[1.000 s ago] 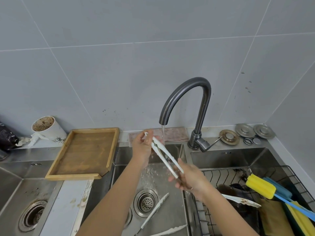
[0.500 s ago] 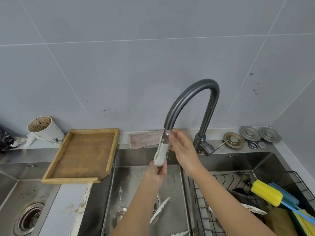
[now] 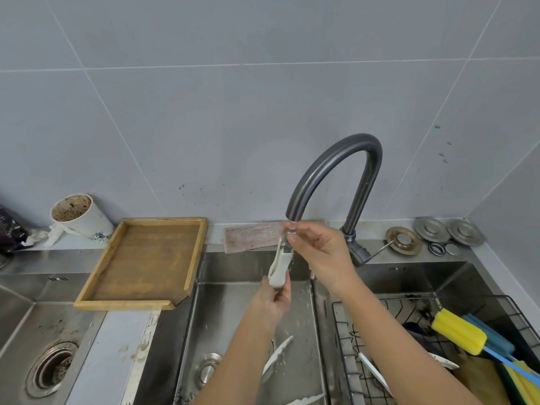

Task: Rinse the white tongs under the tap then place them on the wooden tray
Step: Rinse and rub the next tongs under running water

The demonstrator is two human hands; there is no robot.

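Gripping white plastic tongs [image 3: 280,265] upright under curved dark metal tap [image 3: 330,182], left hand [image 3: 273,299] fingers curled round base, right hand [image 3: 320,252] fingers pinching top, wooden tray [image 3: 146,261] on counter left.

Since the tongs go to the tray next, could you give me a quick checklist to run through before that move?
1. White tongs under the tap spout: ok.
2. Left hand grips the tongs' lower end: ok.
3. Right hand holds their upper end: ok.
4. Rinsed clean all over: cannot tell.
5. Wooden tray has bare room for them: ok.
6. Water turned off: not ok, drops fall below the tongs.
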